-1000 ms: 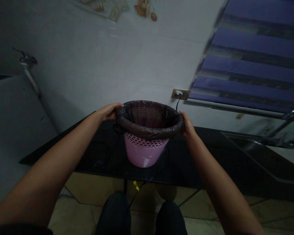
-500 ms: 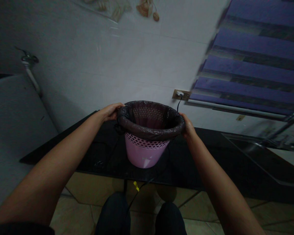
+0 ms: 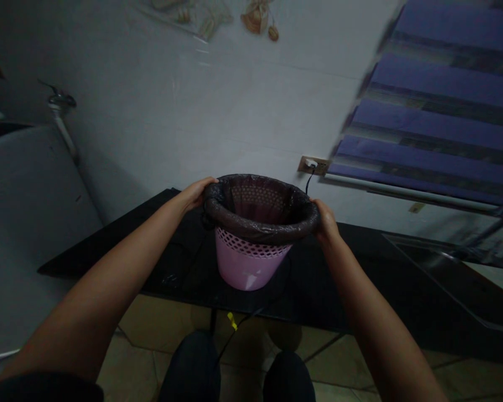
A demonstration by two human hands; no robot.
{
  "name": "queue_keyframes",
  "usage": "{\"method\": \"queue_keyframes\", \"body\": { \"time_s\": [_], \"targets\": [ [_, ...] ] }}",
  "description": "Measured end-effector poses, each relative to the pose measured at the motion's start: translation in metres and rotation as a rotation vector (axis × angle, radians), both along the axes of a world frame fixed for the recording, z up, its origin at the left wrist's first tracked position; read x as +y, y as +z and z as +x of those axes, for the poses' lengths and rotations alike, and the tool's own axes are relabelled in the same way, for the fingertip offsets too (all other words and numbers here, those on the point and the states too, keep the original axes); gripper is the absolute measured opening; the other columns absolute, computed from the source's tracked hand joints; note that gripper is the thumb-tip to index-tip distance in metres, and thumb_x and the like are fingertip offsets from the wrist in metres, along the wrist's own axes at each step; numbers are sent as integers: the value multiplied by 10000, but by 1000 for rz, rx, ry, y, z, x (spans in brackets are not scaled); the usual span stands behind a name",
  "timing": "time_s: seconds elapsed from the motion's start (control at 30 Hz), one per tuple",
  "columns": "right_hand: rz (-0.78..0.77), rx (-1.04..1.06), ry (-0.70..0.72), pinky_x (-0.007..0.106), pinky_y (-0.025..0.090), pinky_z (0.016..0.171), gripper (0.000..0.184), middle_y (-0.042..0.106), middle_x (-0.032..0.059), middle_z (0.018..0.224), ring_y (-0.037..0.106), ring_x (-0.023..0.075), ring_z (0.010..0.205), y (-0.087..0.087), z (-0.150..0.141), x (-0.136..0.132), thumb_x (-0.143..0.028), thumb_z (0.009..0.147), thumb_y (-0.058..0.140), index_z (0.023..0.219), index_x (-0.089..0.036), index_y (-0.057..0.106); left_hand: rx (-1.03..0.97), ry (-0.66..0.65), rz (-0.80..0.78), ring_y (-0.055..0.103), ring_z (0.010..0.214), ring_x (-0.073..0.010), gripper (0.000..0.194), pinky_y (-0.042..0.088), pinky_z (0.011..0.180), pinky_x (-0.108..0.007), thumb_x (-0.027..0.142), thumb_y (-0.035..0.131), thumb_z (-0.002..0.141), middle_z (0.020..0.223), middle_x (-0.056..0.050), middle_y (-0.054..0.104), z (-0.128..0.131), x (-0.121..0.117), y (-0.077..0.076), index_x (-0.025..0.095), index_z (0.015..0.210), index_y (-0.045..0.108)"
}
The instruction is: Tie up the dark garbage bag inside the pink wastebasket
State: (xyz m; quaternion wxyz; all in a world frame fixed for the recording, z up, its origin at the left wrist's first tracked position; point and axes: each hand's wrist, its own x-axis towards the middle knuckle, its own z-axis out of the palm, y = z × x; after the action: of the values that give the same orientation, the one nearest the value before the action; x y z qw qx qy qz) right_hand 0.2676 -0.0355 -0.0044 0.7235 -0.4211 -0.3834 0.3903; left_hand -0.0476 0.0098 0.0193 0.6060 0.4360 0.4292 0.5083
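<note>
A pink waste basket (image 3: 249,269) with a band of holes below its rim stands on the black countertop. A dark, thin bin liner (image 3: 260,228) lines the inside and is folded down over the rim all round. My left hand (image 3: 197,193) grips the lined rim on the left, thumb on top. On the opposite side my right hand (image 3: 326,221) holds the rim in the same way; its fingers are partly hidden behind the basket. A dark bunch of the liner sticks out beneath my left hand.
The black countertop (image 3: 171,251) runs along a pale tiled wall. At the right lies a sink (image 3: 452,279) with a faucet (image 3: 497,226). A plug sits in a wall outlet (image 3: 312,165) behind the basket. A dark cord with a yellow tag (image 3: 232,321) hangs over the front edge.
The view has shifted slightly, so everything sits a little lower and further right. Both hands keep their places on the rim, and the basket stays on the countertop.
</note>
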Motion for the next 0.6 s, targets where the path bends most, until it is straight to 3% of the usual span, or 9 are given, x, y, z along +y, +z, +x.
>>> {"method": "queue_keyframes", "body": {
  "time_s": [0.17, 0.6],
  "targets": [
    [19, -21, -10, 196, 413, 572, 263, 541, -7, 668, 493, 106, 626, 2, -2, -5, -316, 532, 681, 687, -139, 563, 18, 64, 29, 540, 473, -170, 154, 462, 503, -248, 278, 543, 659, 528, -35, 573, 4, 0, -4, 150, 716, 605],
    [23, -47, -48, 199, 398, 555, 212, 527, -10, 648, 477, 106, 606, 4, -3, -8, -320, 569, 658, 646, -151, 555, -33, 62, 20, 535, 482, -166, 162, 461, 565, -265, 298, 542, 673, 552, -50, 579, 7, 5, -9, 144, 661, 593]
  ]
}}
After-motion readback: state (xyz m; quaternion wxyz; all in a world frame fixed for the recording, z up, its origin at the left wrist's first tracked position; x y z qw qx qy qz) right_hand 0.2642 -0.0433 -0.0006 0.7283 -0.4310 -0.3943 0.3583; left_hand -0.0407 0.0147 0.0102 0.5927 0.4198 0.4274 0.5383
